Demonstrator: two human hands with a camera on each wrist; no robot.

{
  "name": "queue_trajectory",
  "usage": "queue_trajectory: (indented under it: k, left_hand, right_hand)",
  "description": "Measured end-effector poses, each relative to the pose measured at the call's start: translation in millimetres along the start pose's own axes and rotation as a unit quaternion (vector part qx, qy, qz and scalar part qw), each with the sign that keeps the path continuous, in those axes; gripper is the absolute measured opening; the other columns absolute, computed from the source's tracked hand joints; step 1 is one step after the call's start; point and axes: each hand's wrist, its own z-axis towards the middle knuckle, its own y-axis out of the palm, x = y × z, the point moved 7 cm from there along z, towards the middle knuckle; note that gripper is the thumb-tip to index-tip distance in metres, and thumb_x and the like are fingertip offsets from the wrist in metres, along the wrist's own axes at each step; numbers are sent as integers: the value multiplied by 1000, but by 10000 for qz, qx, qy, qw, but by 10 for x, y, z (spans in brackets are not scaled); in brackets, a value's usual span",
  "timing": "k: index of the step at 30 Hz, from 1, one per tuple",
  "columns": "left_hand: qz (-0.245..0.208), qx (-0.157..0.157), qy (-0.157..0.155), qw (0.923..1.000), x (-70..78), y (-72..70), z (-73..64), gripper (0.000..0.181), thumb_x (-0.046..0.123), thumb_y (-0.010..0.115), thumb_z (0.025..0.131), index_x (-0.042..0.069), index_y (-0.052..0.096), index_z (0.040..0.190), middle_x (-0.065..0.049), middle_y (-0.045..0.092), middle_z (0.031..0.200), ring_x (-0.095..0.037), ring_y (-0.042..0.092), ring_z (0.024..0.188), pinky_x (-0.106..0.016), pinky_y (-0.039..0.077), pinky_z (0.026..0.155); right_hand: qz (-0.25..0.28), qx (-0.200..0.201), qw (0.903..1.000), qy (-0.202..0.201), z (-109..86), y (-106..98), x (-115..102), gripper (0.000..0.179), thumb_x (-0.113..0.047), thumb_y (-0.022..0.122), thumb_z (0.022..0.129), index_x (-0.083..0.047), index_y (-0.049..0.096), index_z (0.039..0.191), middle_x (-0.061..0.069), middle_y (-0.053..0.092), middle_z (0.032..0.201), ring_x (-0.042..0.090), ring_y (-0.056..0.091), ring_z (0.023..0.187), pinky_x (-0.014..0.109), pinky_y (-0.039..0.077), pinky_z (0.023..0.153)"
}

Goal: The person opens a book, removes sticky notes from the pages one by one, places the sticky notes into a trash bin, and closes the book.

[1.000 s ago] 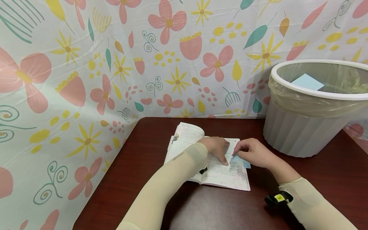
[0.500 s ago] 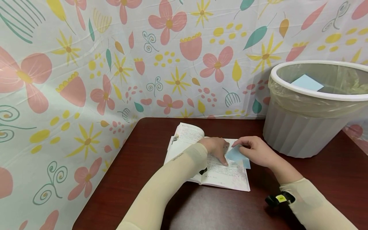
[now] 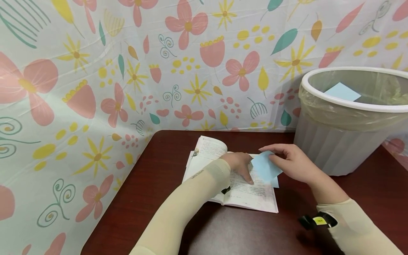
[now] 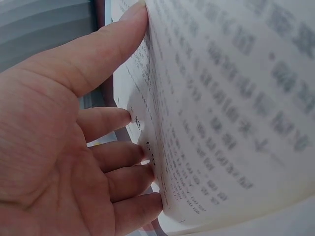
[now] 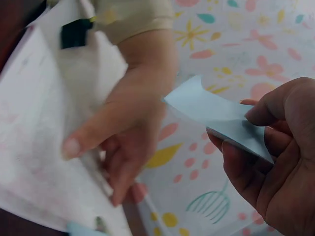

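Observation:
An open book (image 3: 245, 198) with printed text lies on the table, its left-hand page arching up. My left hand (image 3: 239, 164) rests on the right-hand page, thumb and fingers spread, as the left wrist view shows with its fingertips (image 4: 140, 206) touching the paper. Just above that page, my right hand (image 3: 293, 163) pinches a light-blue sticky note (image 3: 264, 167) between thumb and fingers; the note bends in the right wrist view (image 5: 211, 105). Another blue slip (image 3: 275, 182) pokes out from the book's right edge, mostly hidden.
A grey trash bin (image 3: 331, 148) with a white rim and clear liner stands at the right, a blue paper (image 3: 343, 91) inside it. The dark red table (image 3: 153, 170) meets a flower-printed curtain (image 3: 197, 71) behind and to the left.
The right hand has lifted the blue sticky note off the page and moved it up and slightly right. The left hand stays in place on the book.

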Motion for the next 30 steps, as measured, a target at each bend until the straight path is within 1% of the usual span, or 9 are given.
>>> queue_trajectory:
  k: [3,8,14,18,21,25,27,29,30]
  left_hand:
    - [31,-60,-95,9999,7,-9,-34,96,62,87,72,39,45,154,18,44,159,-5,42,148,-32,42,116]
    - [80,-135,-48,9999,6,-16,-46,100,61,87,73,43,37,158,19,35,165,-5,32,154,-30,36,121]
    - [87,-27,-40,10000,-10,-39,-63,100,60,88,72,41,39,157,18,38,164,-6,35,153,-29,36,120]
    - [86,3,-86,9999,-43,-44,-73,99,61,88,72,41,40,157,18,38,164,-7,35,153,-30,37,120]
    - [68,17,-104,9999,-68,-44,-74,99,60,88,72,41,41,157,17,38,164,-7,36,153,-30,37,120]
    - [13,29,-67,10000,-85,-37,-73,99,60,88,72,40,42,157,16,39,164,-8,36,153,-31,37,120]
    - [-3,24,-37,10000,-88,-34,-73,99,60,88,72,39,42,157,16,39,164,-8,36,153,-31,37,120]
    - [-12,5,3,10000,-87,-28,-69,99,60,88,72,39,42,157,16,39,164,-8,35,153,-31,37,121]
    - [-12,0,12,10000,-87,-28,-70,99,60,88,72,39,42,157,16,39,164,-8,35,153,-31,37,121]
  right_hand:
    - [-130,99,9998,-116,11,-128,-141,30,-4,62,100,-15,74,125,6,75,94,7,60,65,25,53,54]
    - [-329,274,9981,-434,98,-420,-393,31,0,65,97,-14,75,123,-5,62,64,3,50,56,21,44,51]
    - [-546,332,9935,-944,281,-874,-811,32,6,64,94,-13,76,116,-8,45,56,5,40,47,24,35,44]
    - [-591,397,9921,-1035,482,-1270,-1100,28,7,63,94,-9,77,112,-6,55,58,9,45,47,25,36,44]
    - [-231,601,9952,-732,683,-1623,-1204,23,5,63,94,-7,77,107,-6,70,68,8,58,52,21,44,48]
    - [84,1267,9912,-378,946,-2131,-1251,22,5,62,92,-9,78,96,-15,73,74,3,61,61,11,47,55]
    - [135,1634,9858,-364,1068,-2378,-1241,23,5,60,92,-9,78,89,-18,72,76,1,61,67,7,45,59]
    - [4,1798,9833,-284,1178,-2588,-1198,28,6,55,95,-12,76,88,-23,68,86,-1,57,80,5,41,79]
    - [-131,1778,9838,-185,1233,-2679,-1154,29,5,52,97,-14,73,90,-25,64,92,-1,53,86,8,38,89]
